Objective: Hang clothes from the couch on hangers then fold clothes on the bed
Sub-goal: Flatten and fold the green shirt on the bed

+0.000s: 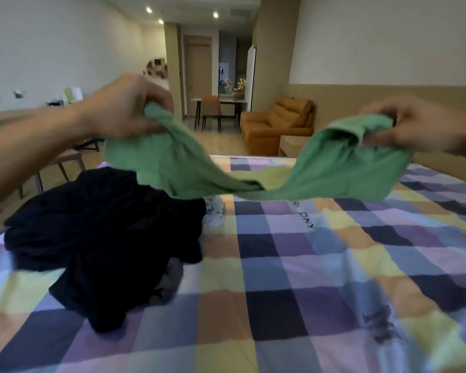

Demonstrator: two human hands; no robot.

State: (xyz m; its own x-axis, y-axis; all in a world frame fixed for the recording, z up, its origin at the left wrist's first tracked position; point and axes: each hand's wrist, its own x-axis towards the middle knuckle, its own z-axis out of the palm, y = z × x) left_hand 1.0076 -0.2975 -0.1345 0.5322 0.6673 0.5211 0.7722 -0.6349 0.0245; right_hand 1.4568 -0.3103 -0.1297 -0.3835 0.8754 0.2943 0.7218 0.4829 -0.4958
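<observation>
A green garment [253,173] hangs stretched between my two hands above the bed [307,278], which has a checked cover. My left hand [124,109] grips one bunched end of it at the upper left. My right hand [412,125] pinches the other end at the upper right. The cloth sags in the middle, close to the cover. A heap of dark navy clothes [105,238] lies on the bed's left side, with a grey piece [170,281] and a pale patterned piece [214,214] showing at its edges.
An orange couch [277,125] stands beyond the bed's far edge, with nothing visible on its seat. A dining table with chairs [215,109] is further back. A wooden chair [65,162] stands left of the bed.
</observation>
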